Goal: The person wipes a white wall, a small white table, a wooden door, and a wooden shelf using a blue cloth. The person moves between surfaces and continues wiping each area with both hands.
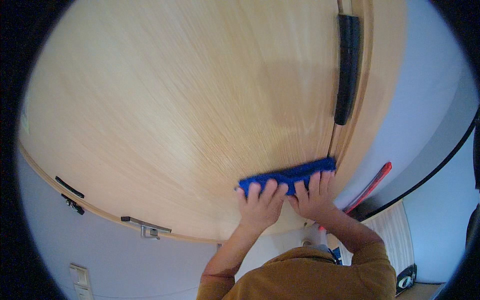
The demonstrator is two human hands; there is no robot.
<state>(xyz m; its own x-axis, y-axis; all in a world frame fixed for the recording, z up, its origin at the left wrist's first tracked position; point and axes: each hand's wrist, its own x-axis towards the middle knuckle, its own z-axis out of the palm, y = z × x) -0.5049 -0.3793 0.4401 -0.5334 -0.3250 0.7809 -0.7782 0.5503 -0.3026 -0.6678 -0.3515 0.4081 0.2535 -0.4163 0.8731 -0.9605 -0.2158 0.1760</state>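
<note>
A blue cloth [287, 175], folded into a long strip, lies against a pale wood-grain door panel [168, 93]. My left hand [261, 205] presses on the left half of the cloth, fingers spread over its lower edge. On the right half, beside the panel's edge, my right hand [314, 195] holds the cloth in the same way. The two hands nearly touch at the thumbs. The cloth's right end reaches the gap between the panel and its wooden frame [382, 71].
A black hinge-like fitting [347, 69] covers the seam above the cloth. At the lower left, a metal lever handle [148, 225] and a dark latch [73, 204] sit along the panel's edge. Wall switches [80, 279] are below. A red strip [369, 187] stands right of my right hand.
</note>
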